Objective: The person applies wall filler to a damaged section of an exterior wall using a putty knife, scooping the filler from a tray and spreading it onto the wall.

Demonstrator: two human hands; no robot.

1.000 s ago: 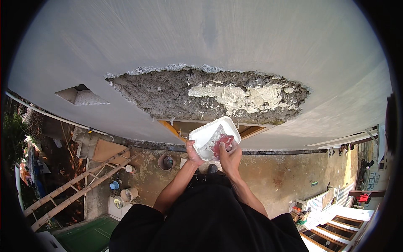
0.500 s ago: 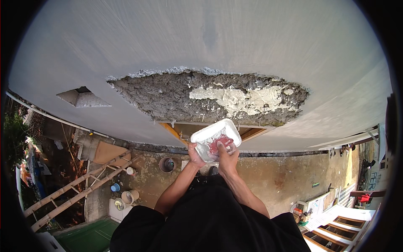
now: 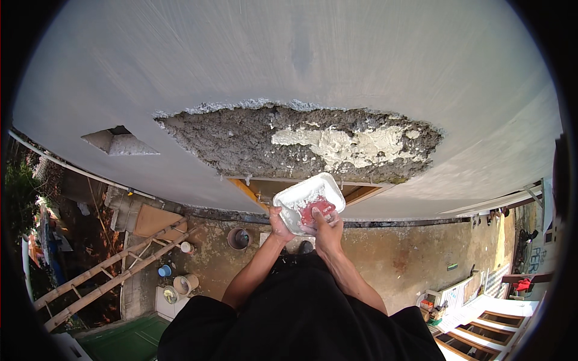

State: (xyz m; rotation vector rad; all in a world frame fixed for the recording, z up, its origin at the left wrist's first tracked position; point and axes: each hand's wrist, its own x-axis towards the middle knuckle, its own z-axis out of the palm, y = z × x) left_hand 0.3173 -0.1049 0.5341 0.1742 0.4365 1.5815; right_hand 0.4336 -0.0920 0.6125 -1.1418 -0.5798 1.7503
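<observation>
My left hand point(image 3: 280, 227) grips the near left edge of a white, shallow rectangular tray point(image 3: 294, 197), its thumb over the rim. White paste smears the tray's inside. Pinched in my right hand point(image 3: 327, 233) is a flat red scraper point(image 3: 318, 210), held inside the tray against the paste; its working edge is hard to make out. Just beyond the tray, the grey wall point(image 3: 289, 54) has a long, rough, broken-out patch point(image 3: 229, 141). Cream-white filler point(image 3: 356, 146) covers part of that patch's middle and right. My hands and the tray are apart from the wall.
Below the patch is a wooden-framed opening point(image 3: 247, 191). A triangular hole point(image 3: 120, 141) pierces the wall at left. A bamboo ladder point(image 3: 114, 274) leans at lower left, near buckets point(image 3: 186, 283) and a brown pail point(image 3: 239, 238). Slatted white woodwork point(image 3: 484, 325) stands at lower right.
The red scraper has turned and shifted slightly right within the tray, showing more of its face. My left hand and the tray stay nearly in place; the filler on the wall looks the same.
</observation>
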